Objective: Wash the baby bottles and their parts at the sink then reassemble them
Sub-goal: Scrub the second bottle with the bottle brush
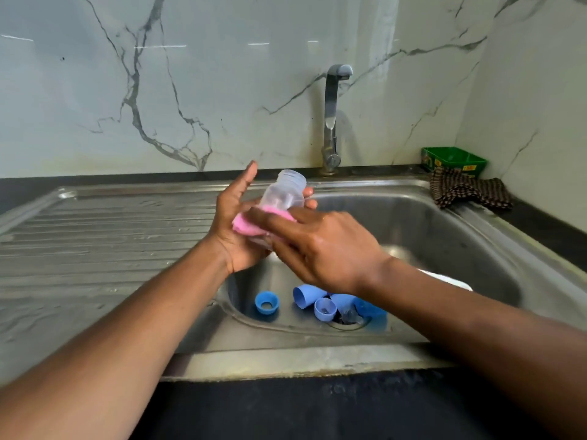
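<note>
Bottle: a clear plastic bottle (286,192) with no cap is held over the left part of the sink basin, tilted, its threaded open neck pointing up and to the right toward the tap.
Sponge: a pink sponge (251,222) lies against the lower half of the bottle, between the two hands.
Left hand: the left hand (236,223) cradles the bottle from behind and below; its fingers wrap round the far side, the fingertips showing past the bottle's right edge, while the thumb stands straight up and free of it.
Right hand: the right hand (317,246) comes in from the right, its fingers stretched out, slightly spread and laid over the sponge, pressing it on the bottle; the thumb is hidden, so whether it pinches the sponge cannot be told.
Loose parts: on the basin floor lie a blue ring (266,302), a blue cap (306,296) on its side and a second blue cap (325,309) with its opening facing the camera; more blue pieces and what may be a clear teat sit at the drain (347,322), partly hidden by the right forearm.
Sink: a steel sink (460,223) with a ribbed draining board (104,223) on its left.
Tap: a steel tap (332,119) stands behind the basin.
Corner: a brown checked cloth (470,192) lies on the sink's far right rim, just in front of a green box (454,160).
</note>
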